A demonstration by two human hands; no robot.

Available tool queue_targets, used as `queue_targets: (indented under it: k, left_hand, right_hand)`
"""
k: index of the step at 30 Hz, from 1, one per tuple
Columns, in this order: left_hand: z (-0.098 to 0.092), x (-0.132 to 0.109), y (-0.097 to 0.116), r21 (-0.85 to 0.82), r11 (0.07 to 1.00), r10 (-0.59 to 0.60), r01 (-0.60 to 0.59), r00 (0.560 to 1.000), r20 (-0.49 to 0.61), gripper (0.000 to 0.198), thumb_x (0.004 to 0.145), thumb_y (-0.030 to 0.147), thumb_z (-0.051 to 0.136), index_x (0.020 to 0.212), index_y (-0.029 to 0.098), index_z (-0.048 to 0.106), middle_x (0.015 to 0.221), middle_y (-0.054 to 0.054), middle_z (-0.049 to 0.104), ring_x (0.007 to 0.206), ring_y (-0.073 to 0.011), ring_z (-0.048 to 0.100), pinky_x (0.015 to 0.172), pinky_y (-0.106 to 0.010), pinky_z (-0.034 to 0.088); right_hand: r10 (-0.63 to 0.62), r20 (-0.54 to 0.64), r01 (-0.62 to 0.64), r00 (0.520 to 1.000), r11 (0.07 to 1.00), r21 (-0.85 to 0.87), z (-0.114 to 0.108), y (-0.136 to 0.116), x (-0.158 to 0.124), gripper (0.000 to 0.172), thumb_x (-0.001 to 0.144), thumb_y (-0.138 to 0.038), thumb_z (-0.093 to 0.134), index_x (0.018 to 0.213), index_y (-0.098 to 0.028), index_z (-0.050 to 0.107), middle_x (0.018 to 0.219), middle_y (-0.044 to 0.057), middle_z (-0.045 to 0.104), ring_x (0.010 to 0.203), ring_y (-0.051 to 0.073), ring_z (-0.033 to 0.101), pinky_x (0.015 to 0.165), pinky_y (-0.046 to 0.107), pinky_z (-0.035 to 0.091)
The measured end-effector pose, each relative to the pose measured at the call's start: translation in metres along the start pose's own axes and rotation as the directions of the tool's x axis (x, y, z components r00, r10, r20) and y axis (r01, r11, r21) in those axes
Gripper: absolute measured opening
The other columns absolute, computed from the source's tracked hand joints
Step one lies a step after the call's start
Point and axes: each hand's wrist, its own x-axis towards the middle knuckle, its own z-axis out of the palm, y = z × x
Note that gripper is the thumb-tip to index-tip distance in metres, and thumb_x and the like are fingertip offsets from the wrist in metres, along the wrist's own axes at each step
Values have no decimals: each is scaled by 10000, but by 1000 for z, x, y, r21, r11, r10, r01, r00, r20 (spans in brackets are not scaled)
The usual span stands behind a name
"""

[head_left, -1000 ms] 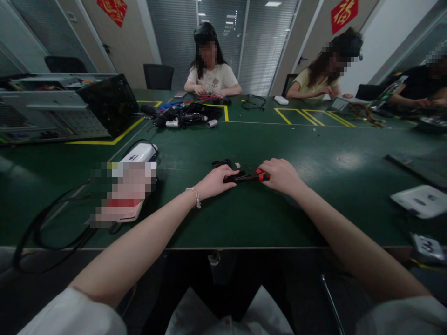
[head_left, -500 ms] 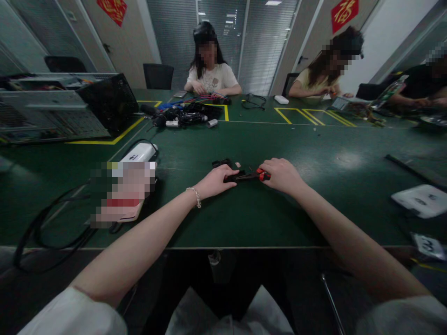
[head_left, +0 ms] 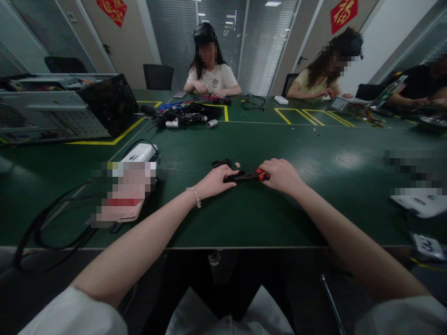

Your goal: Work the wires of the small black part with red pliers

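My right hand (head_left: 281, 176) is closed round the red handles of a pair of pliers (head_left: 252, 177), whose dark jaws point left. My left hand (head_left: 220, 180) pinches a small black part (head_left: 231, 178) between thumb and fingers, low over the green table (head_left: 244, 218). The jaws meet or overlap this part; whether they grip it I cannot tell. Just behind my left fingers lies another black piece (head_left: 221, 163), and beside it a small pale scrap (head_left: 238, 165).
On the left stand an opened computer case (head_left: 52, 116), a white device (head_left: 139, 153) and a partly blurred phone-like object with black cables. Farther back lies a heap of black cables (head_left: 185, 116). A white box (head_left: 415, 204) is at the right. Several people sit across the table.
My hands, the pliers and the black part stay almost in place. Across the table, a co-worker's hands at the right have shifted slightly.
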Motion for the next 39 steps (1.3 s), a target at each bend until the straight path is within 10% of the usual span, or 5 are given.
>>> queue_targets:
  k: [39]
  left_hand:
    - [-1, 0, 2, -12, 1000, -17, 17, 1000, 1, 466, 808, 266, 572, 1260, 201, 477, 1048, -53, 529, 917, -170, 524, 834, -311, 418]
  right_hand:
    - [-18, -9, 18, 1000, 1000, -18, 1, 1, -1, 221, 723, -284, 520, 893, -169, 601, 883, 87, 627, 789, 213, 514, 655, 312, 336]
